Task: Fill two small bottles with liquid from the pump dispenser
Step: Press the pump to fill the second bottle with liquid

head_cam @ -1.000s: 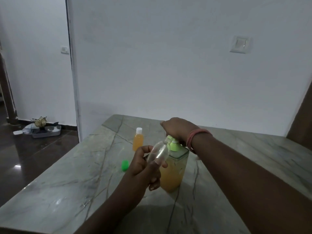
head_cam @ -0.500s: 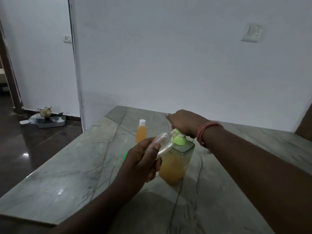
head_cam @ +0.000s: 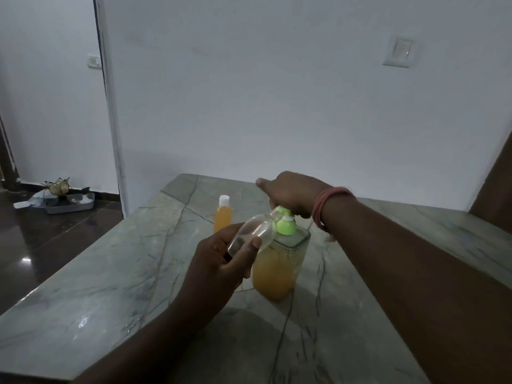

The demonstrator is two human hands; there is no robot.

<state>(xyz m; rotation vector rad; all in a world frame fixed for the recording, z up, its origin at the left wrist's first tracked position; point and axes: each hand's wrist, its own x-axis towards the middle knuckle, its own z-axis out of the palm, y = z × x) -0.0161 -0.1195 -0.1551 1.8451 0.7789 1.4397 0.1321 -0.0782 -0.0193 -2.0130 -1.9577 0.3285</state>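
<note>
A: While the left hand (head_cam: 221, 261) gripped the empty bottle (head_cam: 253, 232) tilted at the green nozzle, what was the right hand (head_cam: 291, 194) doing?
B: Resting on the pump dispenser (head_cam: 279, 261), fingers hidden, so grip unclear. Filled bottle (head_cam: 222, 216) stood behind on the table (head_cam: 110, 273).

A wall switch (head_cam: 399, 51), a marble table (head_cam: 110, 286), and a cluttered floor tray (head_cam: 69, 205).

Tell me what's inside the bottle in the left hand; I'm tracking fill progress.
The clear bottle in the left hand looks empty; no orange liquid shows. Its base is covered by fingers, and its mouth meets the green pump, so the neck is unclear.
</note>
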